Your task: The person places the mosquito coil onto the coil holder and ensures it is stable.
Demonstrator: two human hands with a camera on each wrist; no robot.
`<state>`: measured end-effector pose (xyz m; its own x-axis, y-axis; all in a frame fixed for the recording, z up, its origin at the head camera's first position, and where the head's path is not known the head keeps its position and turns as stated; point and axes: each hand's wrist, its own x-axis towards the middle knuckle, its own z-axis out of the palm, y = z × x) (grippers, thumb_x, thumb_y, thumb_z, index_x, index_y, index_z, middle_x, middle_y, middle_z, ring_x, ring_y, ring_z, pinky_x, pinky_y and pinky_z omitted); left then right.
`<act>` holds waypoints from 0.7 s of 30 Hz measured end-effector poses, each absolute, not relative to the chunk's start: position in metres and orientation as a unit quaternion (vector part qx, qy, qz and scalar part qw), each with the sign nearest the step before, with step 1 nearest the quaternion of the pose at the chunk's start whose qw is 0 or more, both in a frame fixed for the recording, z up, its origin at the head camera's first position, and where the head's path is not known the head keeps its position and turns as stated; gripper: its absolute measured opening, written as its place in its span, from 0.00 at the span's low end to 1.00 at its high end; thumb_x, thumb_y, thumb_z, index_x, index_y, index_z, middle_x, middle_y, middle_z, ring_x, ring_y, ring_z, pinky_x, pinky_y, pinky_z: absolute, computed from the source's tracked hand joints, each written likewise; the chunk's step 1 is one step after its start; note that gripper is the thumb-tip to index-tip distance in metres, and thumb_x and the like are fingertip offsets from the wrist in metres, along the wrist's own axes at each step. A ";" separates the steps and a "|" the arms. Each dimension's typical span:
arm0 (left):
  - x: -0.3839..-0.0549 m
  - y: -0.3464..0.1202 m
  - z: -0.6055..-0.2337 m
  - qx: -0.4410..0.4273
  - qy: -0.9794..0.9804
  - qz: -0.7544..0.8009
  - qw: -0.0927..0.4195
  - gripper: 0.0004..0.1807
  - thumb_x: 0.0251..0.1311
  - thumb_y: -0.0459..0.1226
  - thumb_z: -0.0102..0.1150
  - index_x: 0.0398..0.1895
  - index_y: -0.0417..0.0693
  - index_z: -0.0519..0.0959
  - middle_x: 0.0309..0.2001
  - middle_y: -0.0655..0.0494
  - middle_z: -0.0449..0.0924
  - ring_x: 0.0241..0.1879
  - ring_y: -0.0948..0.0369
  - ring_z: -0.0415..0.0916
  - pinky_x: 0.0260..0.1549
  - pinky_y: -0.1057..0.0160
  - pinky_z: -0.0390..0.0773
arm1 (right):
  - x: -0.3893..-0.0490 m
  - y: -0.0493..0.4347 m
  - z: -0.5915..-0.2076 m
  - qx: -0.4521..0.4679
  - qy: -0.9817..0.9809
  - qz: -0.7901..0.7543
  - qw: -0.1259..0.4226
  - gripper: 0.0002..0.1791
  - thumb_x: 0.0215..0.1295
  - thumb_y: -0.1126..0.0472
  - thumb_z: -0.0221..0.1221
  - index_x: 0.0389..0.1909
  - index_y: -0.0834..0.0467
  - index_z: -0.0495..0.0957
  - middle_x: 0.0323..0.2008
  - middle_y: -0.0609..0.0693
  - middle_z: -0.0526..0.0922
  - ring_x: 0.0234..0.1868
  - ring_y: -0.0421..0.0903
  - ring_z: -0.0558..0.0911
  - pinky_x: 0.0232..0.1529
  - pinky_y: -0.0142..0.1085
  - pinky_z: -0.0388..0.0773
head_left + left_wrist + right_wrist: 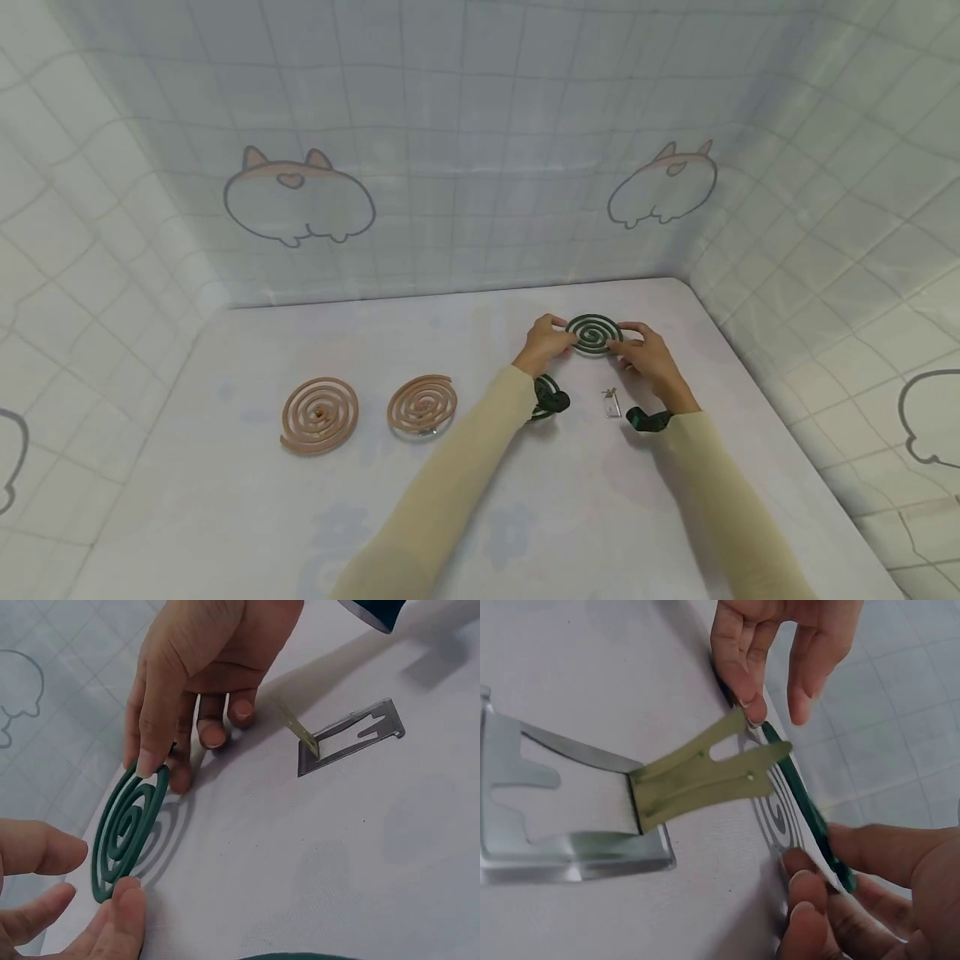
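Observation:
A green mosquito coil (593, 333) is held tilted above the white table, its shadow falling apart from it. My right hand (647, 354) pinches its right edge, thumb on one face and fingers on the other, as the right wrist view shows (885, 892). At the opposite edge is my left hand (547, 343); in the left wrist view its thumb (124, 907) touches the rim while the other fingers are spread apart from it. Nearer me lies a small metal coil stand (611, 403), its narrow forked tongue (712, 769) bent upward from the flat frame.
A second green coil (542, 408) lies partly hidden beneath my left sleeve and wrist camera. Two tan coils rest to the left, one flat (320, 415) and one tilted (422, 403) with metal showing under it. Grid-patterned cloth walls (450, 167) enclose the table's back and sides.

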<state>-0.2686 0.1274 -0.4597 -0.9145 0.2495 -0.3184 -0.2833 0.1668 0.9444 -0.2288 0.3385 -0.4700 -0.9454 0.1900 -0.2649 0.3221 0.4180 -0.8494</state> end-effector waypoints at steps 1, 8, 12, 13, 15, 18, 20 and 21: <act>-0.268 0.128 -0.460 -0.015 0.736 0.645 0.206 0.23 0.67 0.32 0.63 0.64 0.39 0.74 0.35 0.53 0.80 0.43 0.49 0.84 0.47 0.54 0.82 | -0.228 0.338 -0.470 0.154 0.834 -0.526 0.062 0.33 0.74 0.55 0.63 0.75 0.55 0.63 0.37 0.53 0.85 0.31 0.45 0.81 0.31 0.34 0.79; -0.267 0.129 -0.458 -0.018 0.714 0.670 0.203 0.20 0.67 0.29 0.63 0.61 0.42 0.76 0.35 0.49 0.82 0.43 0.46 0.84 0.46 0.52 0.84 | -0.222 0.340 -0.470 0.145 0.802 -0.578 0.045 0.32 0.74 0.57 0.63 0.75 0.54 0.63 0.41 0.54 0.84 0.30 0.43 0.79 0.30 0.33 0.80; -0.265 0.128 -0.459 -0.004 0.689 0.693 0.212 0.20 0.67 0.28 0.62 0.61 0.41 0.76 0.35 0.50 0.80 0.43 0.47 0.84 0.49 0.50 0.84 | -0.217 0.342 -0.467 0.139 0.791 -0.594 0.041 0.33 0.74 0.56 0.64 0.75 0.55 0.64 0.41 0.54 0.84 0.30 0.42 0.79 0.31 0.33 0.81; -0.264 0.127 -0.459 -0.001 0.681 0.700 0.215 0.20 0.67 0.27 0.62 0.61 0.40 0.75 0.35 0.49 0.80 0.43 0.46 0.84 0.50 0.49 0.83 | -0.216 0.342 -0.466 0.138 0.790 -0.597 0.041 0.33 0.74 0.56 0.64 0.75 0.56 0.64 0.40 0.55 0.85 0.30 0.41 0.79 0.31 0.33 0.81; -0.263 0.127 -0.459 0.002 0.666 0.712 0.220 0.20 0.67 0.26 0.62 0.62 0.40 0.75 0.35 0.48 0.81 0.44 0.45 0.84 0.52 0.48 0.83 | -0.214 0.343 -0.463 0.135 0.787 -0.600 0.041 0.33 0.74 0.56 0.64 0.75 0.57 0.64 0.40 0.55 0.85 0.29 0.41 0.79 0.32 0.34 0.82; -0.262 0.127 -0.458 0.003 0.658 0.719 0.225 0.20 0.67 0.26 0.62 0.62 0.40 0.75 0.35 0.47 0.81 0.45 0.42 0.84 0.53 0.46 0.82 | -0.211 0.344 -0.459 0.132 0.788 -0.600 0.040 0.32 0.74 0.56 0.63 0.74 0.58 0.65 0.39 0.56 0.85 0.29 0.42 0.79 0.32 0.35 0.82; -0.262 0.127 -0.457 0.007 0.663 0.715 0.223 0.19 0.68 0.27 0.62 0.61 0.40 0.76 0.36 0.48 0.81 0.46 0.41 0.83 0.53 0.46 0.82 | -0.209 0.344 -0.457 0.129 0.789 -0.599 0.039 0.32 0.74 0.56 0.63 0.74 0.57 0.66 0.39 0.53 0.85 0.29 0.43 0.79 0.32 0.35 0.82; -0.262 0.127 -0.456 0.009 0.666 0.712 0.222 0.19 0.68 0.27 0.62 0.61 0.41 0.77 0.36 0.48 0.81 0.46 0.41 0.83 0.52 0.47 0.82 | -0.209 0.343 -0.456 0.129 0.789 -0.599 0.038 0.32 0.74 0.56 0.63 0.74 0.57 0.66 0.38 0.51 0.85 0.29 0.43 0.79 0.32 0.35 0.82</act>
<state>-0.2615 0.1268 -0.4559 -0.9016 0.3274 -0.2828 -0.3038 -0.0137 0.9526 -0.2090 0.3433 -0.4563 -0.9639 0.1574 -0.2146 0.2489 0.2481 -0.9362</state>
